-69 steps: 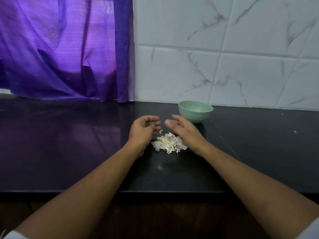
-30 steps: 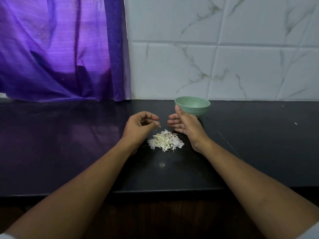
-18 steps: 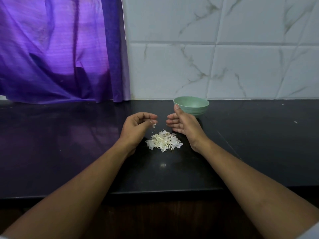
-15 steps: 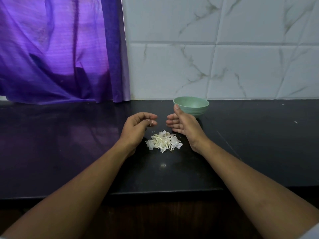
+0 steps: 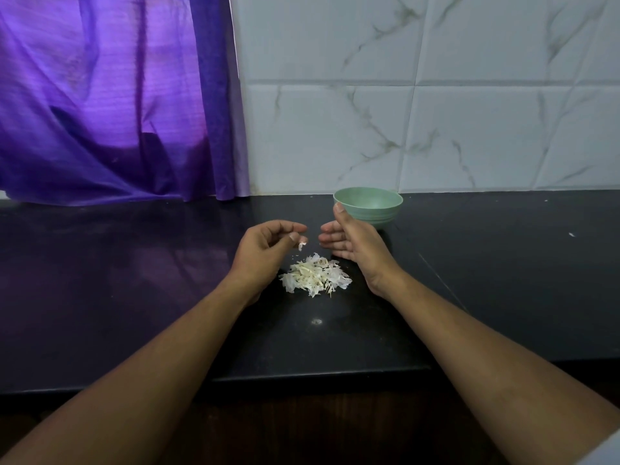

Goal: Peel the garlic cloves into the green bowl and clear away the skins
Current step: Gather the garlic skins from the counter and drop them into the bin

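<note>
Black stone made up the counter (image 5: 134,263), and against it the only view, from the head camera, showed the pale pile of skins (image 5: 315,276) plainly. The pile lay between the two forearms, gathered into one loose heap rather than scattered, which suited the clearing step of the task.

The left hand (image 5: 265,245) hovered just left of and above the heap with its fingers curled in. A small scrap of skin (image 5: 302,245) hung at the thumb tip. Whether it was pinched or only clinging there could not be told. The hand's place over the heap suggested the scrap was meant to join the rest.

The right hand (image 5: 355,243) stood on its edge just right of the heap, fingers fairly straight and together, thumb raised, palm turned toward the left hand and holding nothing. Set like that it served as a wall to keep the light skins from drifting, or as a scoop ready to push them.

The green bowl (image 5: 369,204) sat upright just behind the right hand, near the tiled wall (image 5: 436,129). Its inside was hidden at this angle, so no cloves could be confirmed in it. No unpeeled clove showed on the counter, so the peeling looked finished. A purple curtain (image 5: 100,95) hung at the back left.
</note>
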`<action>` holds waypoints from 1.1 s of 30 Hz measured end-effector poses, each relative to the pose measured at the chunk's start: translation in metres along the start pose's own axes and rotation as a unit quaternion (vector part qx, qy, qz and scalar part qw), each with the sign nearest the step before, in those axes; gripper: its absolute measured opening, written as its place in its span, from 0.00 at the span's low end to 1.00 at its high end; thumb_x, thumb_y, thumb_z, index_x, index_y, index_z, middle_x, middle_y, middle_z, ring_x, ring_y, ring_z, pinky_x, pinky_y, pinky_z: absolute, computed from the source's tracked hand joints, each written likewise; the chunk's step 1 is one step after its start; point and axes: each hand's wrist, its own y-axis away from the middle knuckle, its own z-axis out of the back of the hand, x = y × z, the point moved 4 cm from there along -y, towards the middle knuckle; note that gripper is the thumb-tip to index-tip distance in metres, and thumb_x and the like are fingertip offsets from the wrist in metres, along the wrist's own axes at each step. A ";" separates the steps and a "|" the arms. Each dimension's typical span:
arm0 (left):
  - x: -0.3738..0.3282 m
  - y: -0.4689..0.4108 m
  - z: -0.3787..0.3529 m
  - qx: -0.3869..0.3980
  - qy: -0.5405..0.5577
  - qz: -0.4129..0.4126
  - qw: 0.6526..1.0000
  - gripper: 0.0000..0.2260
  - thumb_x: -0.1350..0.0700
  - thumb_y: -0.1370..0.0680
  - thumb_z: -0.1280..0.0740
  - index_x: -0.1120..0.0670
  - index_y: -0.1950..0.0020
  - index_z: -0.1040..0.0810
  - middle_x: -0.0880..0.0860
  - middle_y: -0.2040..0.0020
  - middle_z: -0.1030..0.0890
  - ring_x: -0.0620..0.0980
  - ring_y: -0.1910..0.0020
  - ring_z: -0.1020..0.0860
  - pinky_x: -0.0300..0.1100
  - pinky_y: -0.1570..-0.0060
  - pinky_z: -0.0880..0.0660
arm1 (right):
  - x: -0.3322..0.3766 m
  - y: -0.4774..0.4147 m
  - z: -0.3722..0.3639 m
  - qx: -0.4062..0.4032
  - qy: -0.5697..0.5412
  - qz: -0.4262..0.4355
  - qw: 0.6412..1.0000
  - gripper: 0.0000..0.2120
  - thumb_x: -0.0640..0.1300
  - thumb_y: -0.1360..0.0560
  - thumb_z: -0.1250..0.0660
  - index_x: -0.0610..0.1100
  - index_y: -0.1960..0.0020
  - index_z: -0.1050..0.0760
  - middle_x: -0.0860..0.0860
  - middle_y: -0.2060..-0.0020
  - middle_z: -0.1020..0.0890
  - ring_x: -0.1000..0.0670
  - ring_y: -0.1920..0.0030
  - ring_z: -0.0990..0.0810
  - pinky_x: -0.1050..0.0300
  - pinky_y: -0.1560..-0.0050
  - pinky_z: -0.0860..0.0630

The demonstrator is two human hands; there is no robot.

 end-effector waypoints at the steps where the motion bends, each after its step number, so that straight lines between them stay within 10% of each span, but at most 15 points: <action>1: 0.000 0.000 -0.001 0.002 -0.011 -0.006 1.000 0.10 0.66 0.17 0.34 0.58 0.41 0.16 0.54 0.53 0.13 0.43 0.54 0.17 0.34 0.48 0.23 | 0.000 0.000 0.000 0.000 0.000 -0.001 1.000 0.37 0.73 0.28 0.40 0.41 0.42 0.19 0.46 0.49 0.12 0.51 0.47 0.13 0.46 0.36 0.21; 6: -0.003 0.001 -0.001 0.016 -0.041 -0.026 0.999 0.18 0.75 0.23 0.37 0.55 0.46 0.17 0.52 0.53 0.17 0.44 0.53 0.19 0.35 0.48 0.23 | 0.000 -0.001 0.000 -0.004 -0.004 -0.005 1.000 0.35 0.72 0.26 0.40 0.41 0.43 0.18 0.46 0.50 0.12 0.50 0.47 0.13 0.46 0.36 0.20; 11: -0.001 -0.001 0.000 0.007 -0.021 -0.018 1.000 0.05 0.62 0.21 0.27 0.53 0.48 0.16 0.49 0.54 0.15 0.43 0.53 0.19 0.40 0.48 0.22 | -0.001 0.000 0.000 -0.006 -0.006 -0.005 1.000 0.37 0.73 0.29 0.40 0.41 0.42 0.18 0.46 0.49 0.12 0.50 0.46 0.13 0.45 0.35 0.21; 20: 0.000 0.000 0.000 0.014 -0.018 0.004 1.000 0.13 0.61 0.30 0.18 0.55 0.54 0.21 0.53 0.59 0.19 0.49 0.60 0.21 0.48 0.56 0.20 | 0.000 0.000 0.000 -0.006 0.002 -0.001 1.000 0.37 0.73 0.28 0.41 0.41 0.42 0.18 0.46 0.49 0.13 0.50 0.46 0.13 0.46 0.36 0.20; 27: 0.006 -0.006 0.002 -0.019 -0.149 -0.030 0.988 0.20 0.53 0.33 0.16 0.46 0.59 0.29 0.52 0.58 0.22 0.47 0.62 0.26 0.51 0.60 0.23 | -0.004 0.000 0.000 0.006 0.011 0.021 1.000 0.22 0.59 0.20 0.32 0.40 0.46 0.17 0.44 0.50 0.13 0.46 0.45 0.14 0.44 0.35 0.21; 33: -0.007 -0.002 -0.003 -0.034 -0.245 -0.132 0.960 0.16 0.58 0.30 0.20 0.49 0.61 0.28 0.46 0.60 0.26 0.41 0.63 0.29 0.37 0.61 0.32 | -0.006 0.002 -0.008 0.075 0.057 0.051 0.994 0.15 0.51 0.24 0.24 0.38 0.51 0.17 0.46 0.57 0.13 0.51 0.54 0.17 0.51 0.43 0.21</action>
